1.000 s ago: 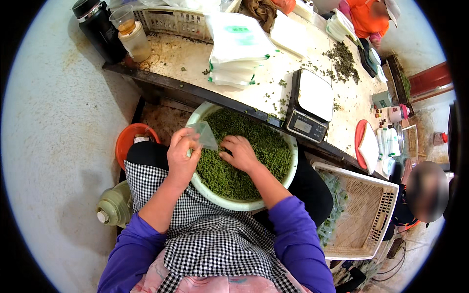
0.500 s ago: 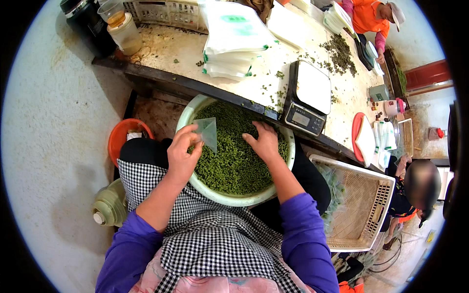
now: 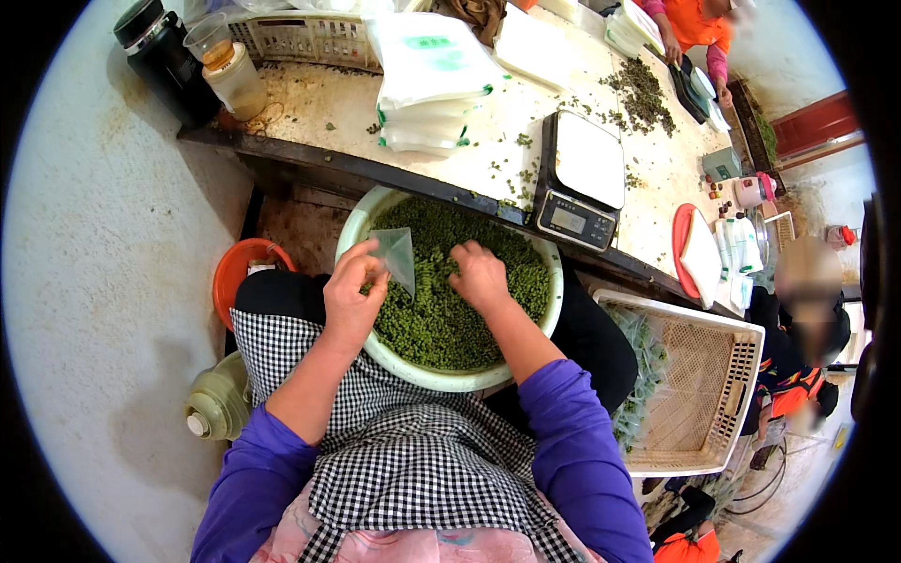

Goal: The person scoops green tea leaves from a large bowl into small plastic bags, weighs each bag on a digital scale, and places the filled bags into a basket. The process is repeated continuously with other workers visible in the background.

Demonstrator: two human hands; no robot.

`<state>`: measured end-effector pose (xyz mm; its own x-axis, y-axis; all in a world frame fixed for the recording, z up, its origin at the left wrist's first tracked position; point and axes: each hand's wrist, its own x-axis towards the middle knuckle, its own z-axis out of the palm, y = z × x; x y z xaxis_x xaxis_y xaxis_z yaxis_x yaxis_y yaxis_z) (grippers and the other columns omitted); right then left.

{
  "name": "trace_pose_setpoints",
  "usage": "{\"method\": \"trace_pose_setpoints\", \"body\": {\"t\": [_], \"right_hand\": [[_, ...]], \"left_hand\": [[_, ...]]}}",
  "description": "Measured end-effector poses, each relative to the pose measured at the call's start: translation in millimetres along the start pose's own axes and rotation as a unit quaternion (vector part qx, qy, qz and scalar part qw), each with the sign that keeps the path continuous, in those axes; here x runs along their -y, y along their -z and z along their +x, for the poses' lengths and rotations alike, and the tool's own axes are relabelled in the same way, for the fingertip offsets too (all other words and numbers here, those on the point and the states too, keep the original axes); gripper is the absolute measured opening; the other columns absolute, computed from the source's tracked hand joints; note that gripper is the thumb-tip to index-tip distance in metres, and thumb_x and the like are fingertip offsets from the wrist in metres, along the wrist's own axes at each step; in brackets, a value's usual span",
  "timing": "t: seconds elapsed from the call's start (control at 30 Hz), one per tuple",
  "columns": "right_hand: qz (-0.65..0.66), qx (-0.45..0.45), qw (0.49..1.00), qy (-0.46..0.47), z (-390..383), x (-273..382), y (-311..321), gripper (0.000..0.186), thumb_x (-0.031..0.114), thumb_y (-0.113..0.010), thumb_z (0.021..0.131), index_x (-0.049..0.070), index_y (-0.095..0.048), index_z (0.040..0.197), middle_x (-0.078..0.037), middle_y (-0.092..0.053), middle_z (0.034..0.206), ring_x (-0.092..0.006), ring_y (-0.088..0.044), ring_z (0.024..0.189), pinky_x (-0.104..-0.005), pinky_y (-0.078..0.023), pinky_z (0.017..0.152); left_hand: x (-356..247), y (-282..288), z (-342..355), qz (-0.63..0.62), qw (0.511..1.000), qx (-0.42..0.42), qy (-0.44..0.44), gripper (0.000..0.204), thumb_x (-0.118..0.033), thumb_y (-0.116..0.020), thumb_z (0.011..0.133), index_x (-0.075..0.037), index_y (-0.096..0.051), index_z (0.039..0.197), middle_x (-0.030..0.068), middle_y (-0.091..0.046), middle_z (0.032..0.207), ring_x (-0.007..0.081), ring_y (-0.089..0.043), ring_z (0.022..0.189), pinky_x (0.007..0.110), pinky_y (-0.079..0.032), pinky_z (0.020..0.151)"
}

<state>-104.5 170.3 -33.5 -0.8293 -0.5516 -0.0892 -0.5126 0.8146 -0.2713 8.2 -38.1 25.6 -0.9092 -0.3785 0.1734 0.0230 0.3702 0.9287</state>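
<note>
A wide pale-green basin (image 3: 355, 246) rests by my lap, filled with small round green peppercorns (image 3: 450, 328). Over its left side, my left hand (image 3: 355, 286) pinches a small clear plastic bag (image 3: 401, 261), whose wide end spreads toward the middle of the basin. My right hand (image 3: 480, 274) is down among the peppercorns right of the bag. Its fingers are curled in and the fingertips are partly hidden; peppercorns lie against them.
Beyond the basin, a worktable (image 3: 319, 117) carries a digital scale (image 3: 584, 178), a stack of white bags (image 3: 427, 89) and a black flask (image 3: 169, 66). A cream crate (image 3: 699, 385) with filled bags stands right, an orange bucket (image 3: 235, 267) left. Other people work at the right.
My right hand has moved left toward the bag, its spread fingers now curled into the peppercorns. My left hand keeps the bag in about the same place.
</note>
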Motion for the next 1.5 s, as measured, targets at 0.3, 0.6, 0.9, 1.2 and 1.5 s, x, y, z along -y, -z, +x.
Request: {"method": "trace_pose_setpoints", "body": {"t": [0.3,0.6,0.9,1.2,1.5], "right_hand": [[0.749,-0.170,0.605,-0.211,-33,34,73,0.035,0.006,-0.061,0.087,0.002,-0.052,0.120,-0.011,-0.066,0.100,-0.0191,-0.067,0.081,-0.0345,-0.058,0.067],[0.820,-0.265,0.503,-0.065,-59,73,94,0.058,0.012,-0.067,0.081,0.007,-0.040,0.133,-0.014,-0.060,0.115,-0.0267,-0.065,0.100,-0.0431,-0.058,0.081],[0.801,-0.279,0.526,0.065,-59,72,78,0.052,0.003,-0.069,0.080,0.007,-0.045,0.126,-0.009,-0.053,0.123,-0.0248,-0.057,0.117,-0.0404,-0.049,0.097],[0.664,-0.219,0.712,0.066,-72,71,63,0.033,-0.011,-0.056,0.089,0.002,-0.052,0.119,-0.010,-0.065,0.106,-0.0214,-0.064,0.104,-0.0343,-0.052,0.090],[0.283,-0.211,0.935,0.047,-75,63,79,0.073,0.007,-0.076,0.078,0.006,-0.042,0.142,-0.017,-0.053,0.134,-0.0313,-0.047,0.128,-0.0415,-0.041,0.105]], "left_hand": [[-9,-22,-12,0.036,0.993,0.083,-0.078,0.017,0.006,-0.070,0.079,0.002,-0.061,0.093,0.0179,-0.057,0.127,0.0228,-0.067,0.101,0.031,-0.060,0.076],[-16,-49,-38,0.069,0.970,0.143,-0.185,0.026,0.007,-0.074,0.074,0.002,-0.057,0.093,0.0261,-0.056,0.130,0.0310,-0.069,0.094,0.032,-0.057,0.066],[-11,-47,-47,0.099,0.966,0.114,-0.210,0.028,0.004,-0.074,0.069,0.002,-0.060,0.093,0.0257,-0.053,0.131,0.0335,-0.069,0.087,0.035,-0.059,0.066],[-10,-40,-49,0.095,0.969,0.134,-0.185,0.035,0.008,-0.077,0.062,0.001,-0.058,0.090,0.0295,-0.052,0.130,0.0370,-0.068,0.090,0.036,-0.058,0.070],[-8,-40,-49,0.066,0.971,0.118,-0.198,0.026,0.009,-0.076,0.063,0.001,-0.061,0.082,0.0307,-0.053,0.131,0.0335,-0.069,0.091,0.034,-0.059,0.069]]}}
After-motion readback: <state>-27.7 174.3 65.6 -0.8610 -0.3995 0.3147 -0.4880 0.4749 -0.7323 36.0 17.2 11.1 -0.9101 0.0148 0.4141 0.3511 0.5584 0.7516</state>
